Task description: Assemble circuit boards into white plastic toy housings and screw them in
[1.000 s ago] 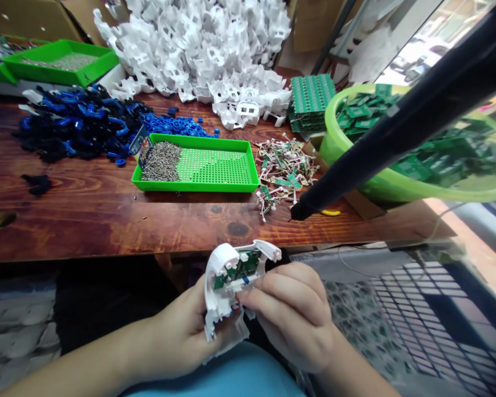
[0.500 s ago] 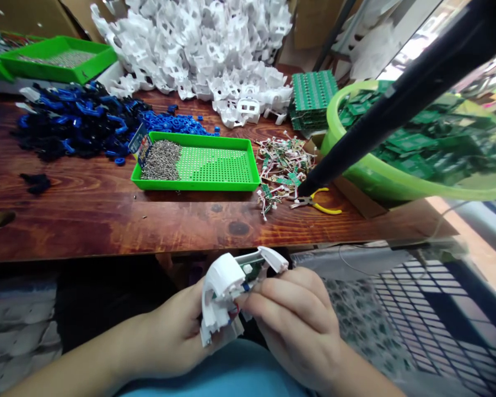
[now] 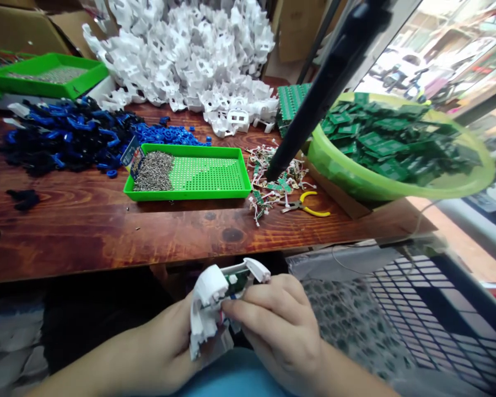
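Grips the white shell (image 3: 210,284) in the left hand (image 3: 174,337) near the bench (image 3: 182,227), seemingly to steady its opening for the right hand (image 3: 281,326), curled there, any pinch impossible to tell.

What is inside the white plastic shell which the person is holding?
Inside the white shell, a green circuit board and red wire show. The right hand covers part of the interior, hiding what lies there.

assembly workshop | heaped white plastic shells (image 3: 190,60) | tray (image 3: 206,173) of metal pieces (image 3: 154,171) | basin (image 3: 347,179) of circuit boards (image 3: 388,140) | pliers (image 3: 300,204) | wooden bench (image 3: 182,231)
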The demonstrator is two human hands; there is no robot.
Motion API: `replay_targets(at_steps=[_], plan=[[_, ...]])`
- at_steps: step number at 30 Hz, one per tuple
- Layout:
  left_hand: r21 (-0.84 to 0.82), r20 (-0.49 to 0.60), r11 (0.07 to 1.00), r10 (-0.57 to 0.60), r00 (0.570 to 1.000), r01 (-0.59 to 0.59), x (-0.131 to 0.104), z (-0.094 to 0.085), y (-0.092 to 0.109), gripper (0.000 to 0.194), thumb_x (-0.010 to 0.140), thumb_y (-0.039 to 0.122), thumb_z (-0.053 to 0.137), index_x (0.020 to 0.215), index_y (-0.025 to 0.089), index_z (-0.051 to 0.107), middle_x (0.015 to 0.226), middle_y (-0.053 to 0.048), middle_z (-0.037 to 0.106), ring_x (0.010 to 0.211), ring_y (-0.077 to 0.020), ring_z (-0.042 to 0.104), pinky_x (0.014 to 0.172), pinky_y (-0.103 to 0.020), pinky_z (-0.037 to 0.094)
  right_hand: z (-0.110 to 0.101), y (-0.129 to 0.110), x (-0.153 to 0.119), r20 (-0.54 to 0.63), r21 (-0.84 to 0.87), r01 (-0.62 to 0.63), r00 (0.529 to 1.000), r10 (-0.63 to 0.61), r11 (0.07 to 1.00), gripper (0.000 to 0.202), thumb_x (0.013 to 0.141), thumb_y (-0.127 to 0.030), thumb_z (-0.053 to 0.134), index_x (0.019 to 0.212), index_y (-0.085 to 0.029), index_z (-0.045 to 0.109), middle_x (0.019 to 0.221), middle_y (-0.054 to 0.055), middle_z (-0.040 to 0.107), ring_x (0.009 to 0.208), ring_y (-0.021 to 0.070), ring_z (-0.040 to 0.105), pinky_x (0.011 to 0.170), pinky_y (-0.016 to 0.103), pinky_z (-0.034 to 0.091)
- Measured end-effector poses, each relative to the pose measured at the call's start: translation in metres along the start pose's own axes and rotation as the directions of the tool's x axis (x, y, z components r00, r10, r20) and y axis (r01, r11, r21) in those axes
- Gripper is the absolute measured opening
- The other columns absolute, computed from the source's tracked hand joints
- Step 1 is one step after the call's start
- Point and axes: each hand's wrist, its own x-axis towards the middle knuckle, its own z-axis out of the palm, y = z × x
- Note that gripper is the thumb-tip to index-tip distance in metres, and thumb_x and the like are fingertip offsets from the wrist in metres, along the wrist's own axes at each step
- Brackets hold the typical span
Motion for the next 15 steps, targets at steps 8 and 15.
replay_targets(at_steps=[8,15], plan=[[-0.388,-0.327,0.862,-0.46,0.825,0.327,-0.009,0.005,-0.015,0.039,0.083,0.035,0.058,0.12,0.023,0.052,0.114,-0.004,0.066,0.106,-0.0192,0.061,0.096,-0.025,0.046,-0.014,0.054,0.005,-0.262,-0.046,-0.299,0.924,0.278,0.953,0.023,0.081,-0.015,0.057,0.103,-0.023,0.056,0.09,0.002,0.062,0.083,0.0141,0.058,0.077,0.029,0.048],[-0.573,-0.471,0.77,-0.589,0.656,0.28,-0.023,0.019,-0.034,0.049,0.07,0.048,0.069,0.112,0.025,0.058,0.105,-0.002,0.072,0.1,-0.0193,0.065,0.09,-0.019,0.049,-0.005,0.123,0.034,-0.053,-0.45,-0.544,0.808,0.587,0.708,0.055,0.067,-0.055,0.067,0.102,-0.015,0.058,0.093,0.011,0.064,0.089,0.0271,0.059,0.079,0.039,0.047]])
